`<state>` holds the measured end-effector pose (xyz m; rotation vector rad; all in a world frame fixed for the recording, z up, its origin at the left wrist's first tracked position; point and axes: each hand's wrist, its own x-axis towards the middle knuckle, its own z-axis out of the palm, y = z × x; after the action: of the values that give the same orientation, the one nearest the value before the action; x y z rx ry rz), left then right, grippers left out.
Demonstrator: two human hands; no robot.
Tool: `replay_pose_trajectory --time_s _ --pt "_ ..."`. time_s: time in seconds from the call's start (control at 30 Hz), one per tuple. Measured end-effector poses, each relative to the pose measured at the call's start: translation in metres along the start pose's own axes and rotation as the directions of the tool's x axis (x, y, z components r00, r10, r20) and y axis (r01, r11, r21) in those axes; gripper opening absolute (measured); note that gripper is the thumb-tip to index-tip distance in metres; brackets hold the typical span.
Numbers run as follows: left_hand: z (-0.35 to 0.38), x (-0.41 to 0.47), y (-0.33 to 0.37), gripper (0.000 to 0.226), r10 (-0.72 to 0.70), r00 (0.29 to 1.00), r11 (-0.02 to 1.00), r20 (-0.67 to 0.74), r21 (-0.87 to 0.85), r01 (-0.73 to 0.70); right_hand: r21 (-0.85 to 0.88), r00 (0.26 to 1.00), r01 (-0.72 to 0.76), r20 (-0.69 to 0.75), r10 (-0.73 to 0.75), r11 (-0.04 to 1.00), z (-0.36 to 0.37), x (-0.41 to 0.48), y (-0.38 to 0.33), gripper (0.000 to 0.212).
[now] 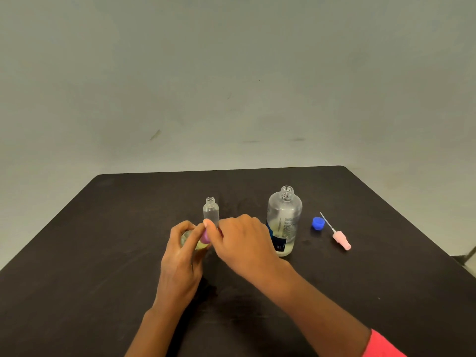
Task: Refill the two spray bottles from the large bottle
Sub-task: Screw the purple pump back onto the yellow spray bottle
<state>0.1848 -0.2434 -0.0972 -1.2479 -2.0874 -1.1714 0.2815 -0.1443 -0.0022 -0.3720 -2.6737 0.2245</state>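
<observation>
My left hand (180,256) is wrapped around a small spray bottle (199,244) holding yellowish liquid, near the table's middle. My right hand (242,243) pinches the purple spray cap (205,237) on top of that bottle. Just behind stands a second small clear bottle (211,211), upright, uncapped and looking empty. To the right stands the large clear bottle (283,220), uncapped, with a little pale liquid at the bottom. Its blue cap (318,223) lies to its right. A pink spray head with a thin tube (337,234) lies beside the blue cap.
Everything sits on a dark table (103,253) against a plain grey-green wall. The table's right corner edge (438,243) falls away close to the pink spray head. A pink sleeve (381,343) covers my right upper arm.
</observation>
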Motion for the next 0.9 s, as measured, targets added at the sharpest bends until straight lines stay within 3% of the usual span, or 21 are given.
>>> replay_pose_trajectory --time_s 0.1,0.27,0.33,0.43,0.57,0.77,0.9 --pt "0.003 -0.001 0.003 0.069 0.011 1.000 1.000 0.018 -0.008 -0.011 0.016 0.999 -0.027 0.022 0.027 1.000 -0.001 0.001 0.007 0.062" --pt "0.004 0.000 0.008 0.059 -0.052 0.999 0.994 0.006 -0.092 0.052 0.186 0.975 0.165 0.114 -0.188 0.969 -0.004 -0.001 0.009 0.038" --pt "0.003 0.000 0.008 0.055 -0.070 0.998 0.994 -0.001 -0.086 0.070 0.150 0.965 0.209 0.127 -0.228 0.966 -0.004 0.002 0.006 0.035" --pt "0.001 0.000 0.008 0.054 -0.094 0.996 0.994 -0.010 -0.062 0.093 0.096 0.968 0.193 0.142 -0.205 0.977 -0.002 0.005 0.003 0.031" --pt "0.001 -0.001 0.006 0.060 -0.078 0.997 0.997 -0.026 -0.031 0.077 0.151 0.980 0.153 0.108 -0.170 0.977 0.004 0.004 0.002 0.025" --pt "0.001 0.000 0.006 0.064 -0.035 0.999 0.999 -0.036 -0.026 0.034 0.184 0.993 0.060 0.088 -0.077 0.981 0.009 0.003 0.003 0.031" --pt "0.001 0.001 0.003 0.060 -0.047 0.996 0.997 -0.072 -0.069 0.042 0.222 0.981 0.176 0.043 -0.190 0.959 0.003 0.000 0.007 0.033"
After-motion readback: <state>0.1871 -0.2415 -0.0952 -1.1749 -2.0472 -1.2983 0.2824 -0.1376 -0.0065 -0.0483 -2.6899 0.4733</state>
